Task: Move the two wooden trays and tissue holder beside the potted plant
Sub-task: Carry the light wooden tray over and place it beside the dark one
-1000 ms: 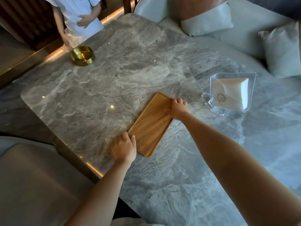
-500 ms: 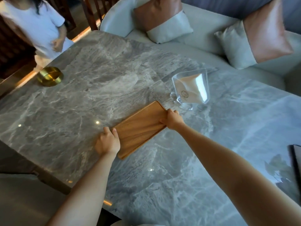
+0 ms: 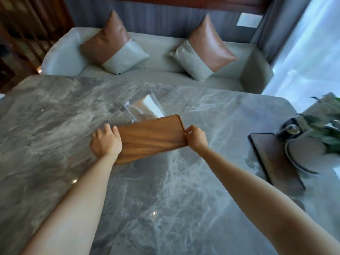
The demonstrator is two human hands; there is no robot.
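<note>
gripping the wooden tray (image 3: 150,137) at both short ends, left hand (image 3: 106,142) clamping the near-left end, right hand (image 3: 196,138) pinching the far-right edge, likely keeping it level for carrying over the marble table (image 3: 165,199); heading, seemingly, for the potted plant (image 3: 323,129) at right, cut off by the frame; partly hiding the clear tissue holder (image 3: 145,107) behind, blurred; showing a darker tray (image 3: 276,161) already beside the plant.

Daylight floods from the window (image 3: 311,52) (soft motion blur throughout).
</note>
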